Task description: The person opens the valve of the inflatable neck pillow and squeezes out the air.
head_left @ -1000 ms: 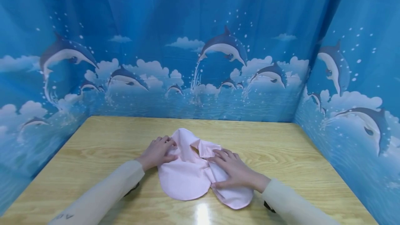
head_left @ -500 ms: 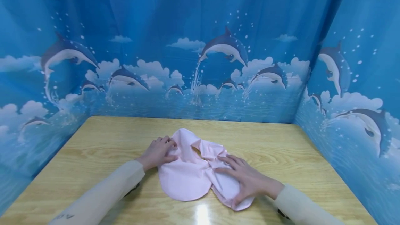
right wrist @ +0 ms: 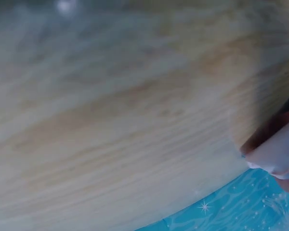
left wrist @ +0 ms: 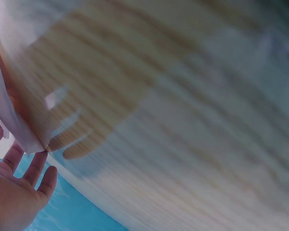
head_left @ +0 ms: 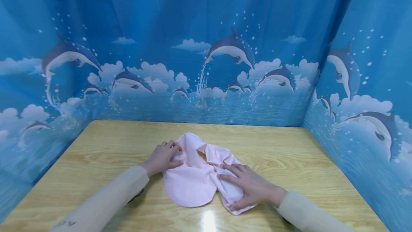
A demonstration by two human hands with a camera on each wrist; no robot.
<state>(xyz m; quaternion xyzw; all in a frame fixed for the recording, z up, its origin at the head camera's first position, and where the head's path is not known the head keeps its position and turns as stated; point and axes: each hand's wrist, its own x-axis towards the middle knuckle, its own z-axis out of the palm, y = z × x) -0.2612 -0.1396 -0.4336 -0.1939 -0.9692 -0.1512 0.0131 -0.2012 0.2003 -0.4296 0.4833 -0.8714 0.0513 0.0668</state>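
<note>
A pink cloth bib (head_left: pixel 193 186) with rounded lobes and a small opening near its middle lies rumpled on the wooden table. At its left side my left hand (head_left: pixel 163 158) rests with fingers and thumb spread on the fabric; in the left wrist view its fingers (left wrist: pixel 36 168) touch the cloth's edge, relaxed and apart. My right hand (head_left: pixel 252 186) spans the right lobe, fingers bent over the far side and thumb at the near edge, gathering fabric between them. The right wrist view catches the lobe's edge (right wrist: pixel 279 151) raised off the tabletop, most of the hand being hidden.
The pale wood-grain table (head_left: pixel 122 139) stretches around the bib on all sides. Behind it and along both sides hangs a blue curtain (head_left: pixel 206 106) printed with dolphins and clouds. A bright light reflection (head_left: pixel 208 221) shows on the near tabletop.
My right hand slid right and toward the lobe's near edge, then drew slightly back left, bunching the right lobe narrower. My left hand stays where it was.
</note>
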